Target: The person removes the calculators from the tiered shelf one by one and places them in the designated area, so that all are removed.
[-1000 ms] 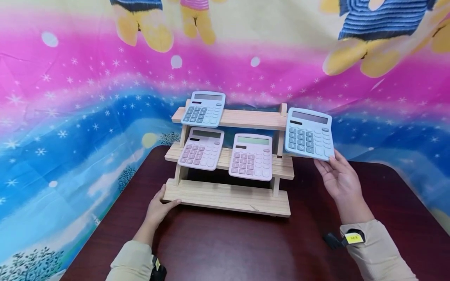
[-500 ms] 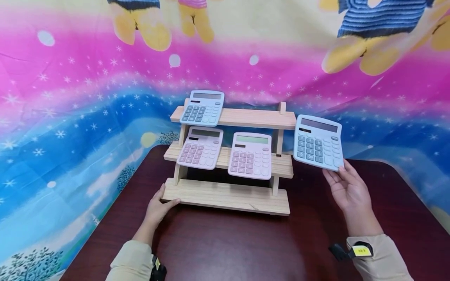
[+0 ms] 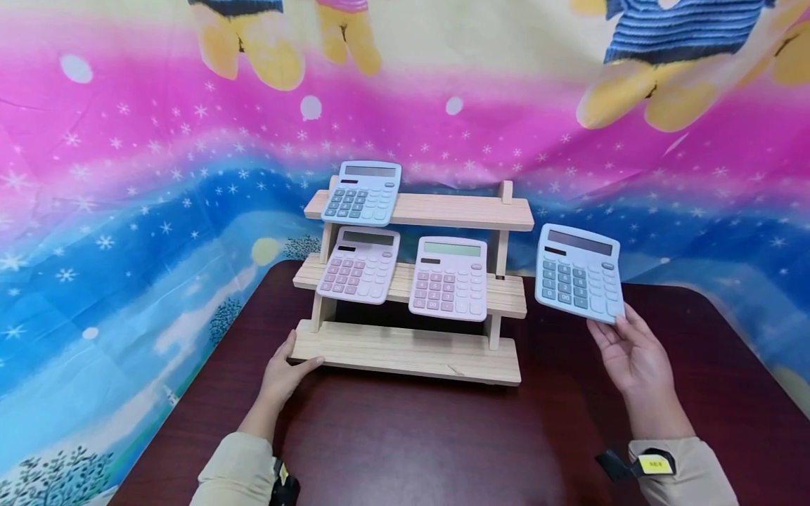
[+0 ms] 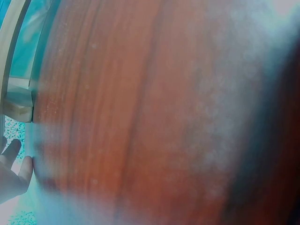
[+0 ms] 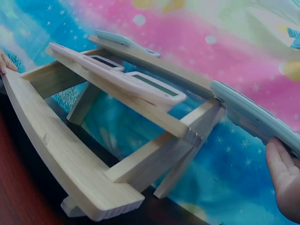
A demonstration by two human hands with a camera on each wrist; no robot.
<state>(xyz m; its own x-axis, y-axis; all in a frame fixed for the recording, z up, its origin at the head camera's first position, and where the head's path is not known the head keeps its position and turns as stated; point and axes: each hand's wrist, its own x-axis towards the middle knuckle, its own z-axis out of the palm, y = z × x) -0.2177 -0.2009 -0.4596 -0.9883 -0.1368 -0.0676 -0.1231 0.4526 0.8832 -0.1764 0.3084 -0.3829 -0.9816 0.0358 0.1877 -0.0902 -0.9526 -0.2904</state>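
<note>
My right hand [image 3: 639,358] pinches a light blue calculator [image 3: 579,270] by its lower right corner, in the air right of a three-tier wooden display stand [image 3: 405,351]. My left hand [image 3: 285,372] grips the left end of the stand's bottom shelf, thumb along the front edge. Another blue calculator [image 3: 362,193] leans at the left of the top shelf. On the middle shelf lean two pink calculators, a left one [image 3: 358,266] and a right one [image 3: 448,279]. In the right wrist view the held calculator [image 5: 253,112] appears edge-on near the top shelf's end.
The stand is on a dark reddish-brown table [image 3: 411,443]. A colourful printed cloth [image 3: 158,140] with snowflakes and cartoon legs hangs close behind and to the left. A black strap with a yellow label [image 3: 654,464] is on the right wrist.
My right hand has moved the blue calculator right and down, away from the top shelf's right end, which now shows. My left hand stays at the bottom shelf.
</note>
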